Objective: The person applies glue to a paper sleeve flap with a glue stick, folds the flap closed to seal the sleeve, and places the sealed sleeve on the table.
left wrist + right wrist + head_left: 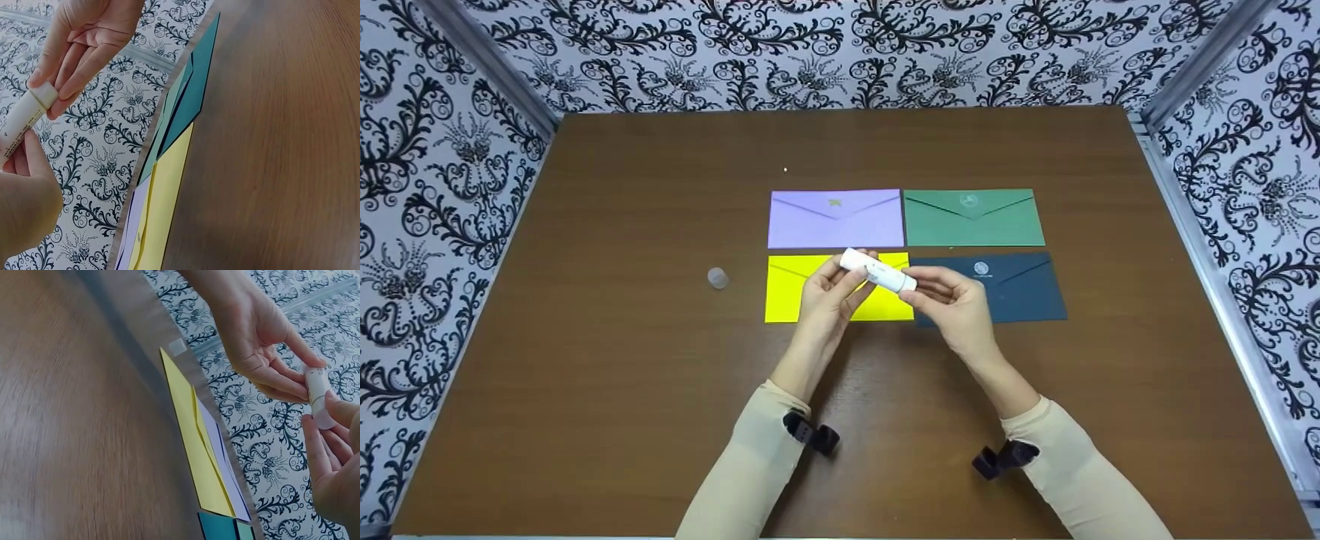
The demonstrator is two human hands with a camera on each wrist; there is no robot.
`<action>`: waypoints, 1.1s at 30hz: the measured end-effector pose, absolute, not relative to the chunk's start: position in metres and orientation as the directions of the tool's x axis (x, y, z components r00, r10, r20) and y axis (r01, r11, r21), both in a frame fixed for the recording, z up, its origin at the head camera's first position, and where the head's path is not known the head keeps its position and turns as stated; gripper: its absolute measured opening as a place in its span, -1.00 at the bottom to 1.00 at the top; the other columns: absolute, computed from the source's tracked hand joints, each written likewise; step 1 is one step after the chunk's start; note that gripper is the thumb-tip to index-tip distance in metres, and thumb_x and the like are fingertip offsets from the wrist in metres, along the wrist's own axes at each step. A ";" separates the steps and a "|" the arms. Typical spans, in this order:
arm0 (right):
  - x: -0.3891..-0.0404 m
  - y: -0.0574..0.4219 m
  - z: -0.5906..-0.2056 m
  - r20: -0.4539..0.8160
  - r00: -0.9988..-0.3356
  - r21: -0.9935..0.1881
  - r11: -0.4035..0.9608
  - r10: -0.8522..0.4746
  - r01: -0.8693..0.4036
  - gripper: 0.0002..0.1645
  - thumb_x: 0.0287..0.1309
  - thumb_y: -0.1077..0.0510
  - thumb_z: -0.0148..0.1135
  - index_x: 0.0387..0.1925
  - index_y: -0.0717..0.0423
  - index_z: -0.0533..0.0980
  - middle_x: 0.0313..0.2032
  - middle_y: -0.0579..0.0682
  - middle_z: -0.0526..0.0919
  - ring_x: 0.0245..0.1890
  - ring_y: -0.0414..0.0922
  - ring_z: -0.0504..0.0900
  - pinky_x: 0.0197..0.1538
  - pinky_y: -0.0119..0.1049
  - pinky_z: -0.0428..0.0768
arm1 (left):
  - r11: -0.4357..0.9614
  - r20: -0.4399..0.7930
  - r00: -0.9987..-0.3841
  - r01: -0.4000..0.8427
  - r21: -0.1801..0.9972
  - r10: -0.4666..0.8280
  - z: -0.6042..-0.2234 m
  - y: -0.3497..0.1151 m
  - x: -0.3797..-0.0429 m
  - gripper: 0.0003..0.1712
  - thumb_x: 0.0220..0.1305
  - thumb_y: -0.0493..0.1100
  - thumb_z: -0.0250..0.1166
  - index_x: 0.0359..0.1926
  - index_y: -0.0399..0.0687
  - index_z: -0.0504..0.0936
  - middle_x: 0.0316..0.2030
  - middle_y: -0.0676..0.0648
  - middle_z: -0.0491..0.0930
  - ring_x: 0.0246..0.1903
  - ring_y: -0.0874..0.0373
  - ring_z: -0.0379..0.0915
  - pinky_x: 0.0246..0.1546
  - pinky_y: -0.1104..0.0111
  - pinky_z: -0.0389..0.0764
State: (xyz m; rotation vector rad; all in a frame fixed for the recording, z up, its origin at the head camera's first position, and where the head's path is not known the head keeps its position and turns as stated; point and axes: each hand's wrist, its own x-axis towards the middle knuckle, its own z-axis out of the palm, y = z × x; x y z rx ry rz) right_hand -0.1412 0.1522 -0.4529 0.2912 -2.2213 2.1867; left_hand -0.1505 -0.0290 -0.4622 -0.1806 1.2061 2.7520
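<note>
A white glue stick (879, 271) with small dark print is held slantwise above the yellow envelope (791, 296). My left hand (826, 296) grips its barrel between thumb and fingers. At the lower right end, my right hand (960, 307) pinches the ringed end piece with thumb and fingertips. In the left wrist view, the right hand's fingertips meet on that end piece (45, 94). Both hands are raised off the table. A small translucent cap (718, 278) lies on the wood, left of the yellow envelope.
Behind the yellow envelope lies a purple envelope (835, 229). A green envelope (975, 221) and a dark blue envelope (1024, 289) form the right column. Patterned panels (810, 52) and metal posts border the brown table (622, 412).
</note>
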 end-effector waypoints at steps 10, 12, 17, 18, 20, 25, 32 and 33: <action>-0.134 0.148 -0.439 0.204 -0.971 -0.977 0.035 -0.128 -0.210 -0.60 -0.04 0.41 0.35 -0.08 0.40 0.56 -0.10 0.23 0.66 -0.13 -0.11 0.68 -0.09 -0.30 0.65 | -0.669 -0.168 -0.984 -0.163 0.725 0.058 -0.463 -0.029 -0.151 -0.64 0.21 -0.42 0.21 0.04 -0.42 0.44 -0.01 -0.26 0.58 0.00 0.03 0.55 0.03 0.19 0.56; -0.137 0.149 -0.445 0.198 -0.971 -0.979 0.029 -0.136 -0.203 -0.61 -0.02 0.39 0.34 -0.07 0.37 0.56 -0.08 0.22 0.65 -0.13 -0.10 0.68 -0.08 -0.30 0.64 | -0.671 -0.167 -0.984 -0.162 0.724 0.058 -0.463 -0.029 -0.152 -0.65 0.21 -0.42 0.22 0.02 -0.41 0.45 -0.01 -0.26 0.57 0.00 0.03 0.55 0.04 0.19 0.56; -0.144 0.155 -0.458 0.131 -0.979 -0.989 0.041 -0.155 -0.139 -0.62 0.06 0.25 0.33 -0.04 0.25 0.58 -0.07 0.15 0.66 -0.13 -0.11 0.67 -0.08 -0.29 0.65 | -0.677 -0.172 -0.984 -0.163 0.717 0.055 -0.464 -0.030 -0.151 -0.66 0.21 -0.44 0.20 0.03 -0.43 0.44 0.07 -0.36 0.49 -0.02 0.04 0.57 0.02 0.19 0.57; -0.145 0.155 -0.458 0.111 -0.980 -0.992 0.037 -0.164 -0.118 -0.62 0.08 0.22 0.32 -0.03 0.25 0.58 -0.07 0.15 0.66 -0.13 -0.10 0.67 -0.08 -0.25 0.65 | -0.677 -0.167 -0.984 -0.160 0.719 0.055 -0.464 -0.030 -0.151 -0.64 0.21 -0.45 0.19 0.04 -0.45 0.43 0.08 -0.37 0.49 -0.03 0.04 0.57 0.02 0.19 0.57; -0.146 0.156 -0.458 0.065 -0.981 -0.997 0.023 -0.185 -0.070 -0.61 0.10 0.17 0.32 -0.03 0.24 0.57 -0.08 0.14 0.66 -0.15 -0.08 0.68 -0.06 -0.18 0.64 | -0.673 -0.153 -0.987 -0.148 0.724 0.053 -0.464 -0.030 -0.151 -0.62 0.21 -0.47 0.18 0.06 -0.48 0.41 0.05 -0.36 0.51 -0.04 0.05 0.57 0.01 0.19 0.57; -0.146 0.157 -0.458 -0.004 -0.971 -1.000 -0.022 -0.238 0.010 -0.59 0.09 0.18 0.32 -0.02 0.28 0.56 -0.10 0.18 0.66 -0.17 -0.01 0.70 -0.04 -0.01 0.60 | -0.660 -0.116 -0.992 -0.118 0.742 0.047 -0.466 -0.030 -0.151 -0.62 0.21 -0.48 0.16 0.06 -0.53 0.39 -0.04 -0.28 0.58 -0.04 0.04 0.57 0.00 0.18 0.57; -0.146 0.156 -0.458 0.023 -0.978 -1.000 0.003 -0.209 -0.024 -0.59 0.01 0.20 0.38 -0.05 0.25 0.59 -0.13 0.15 0.68 -0.20 -0.03 0.70 -0.12 -0.14 0.66 | -0.667 -0.145 -0.988 -0.141 0.731 0.050 -0.467 -0.030 -0.149 -0.68 0.20 -0.47 0.18 0.00 -0.45 0.45 -0.10 -0.19 0.61 -0.04 0.03 0.57 0.02 0.17 0.57; -0.145 0.156 -0.458 0.028 -0.979 -1.000 0.004 -0.204 -0.030 -0.59 0.01 0.19 0.39 -0.06 0.24 0.59 -0.12 0.15 0.68 -0.19 -0.03 0.70 -0.12 -0.15 0.67 | -0.666 -0.148 -0.988 -0.143 0.732 0.050 -0.467 -0.030 -0.149 -0.67 0.20 -0.47 0.18 0.01 -0.45 0.45 -0.10 -0.19 0.61 -0.05 0.03 0.57 0.02 0.18 0.57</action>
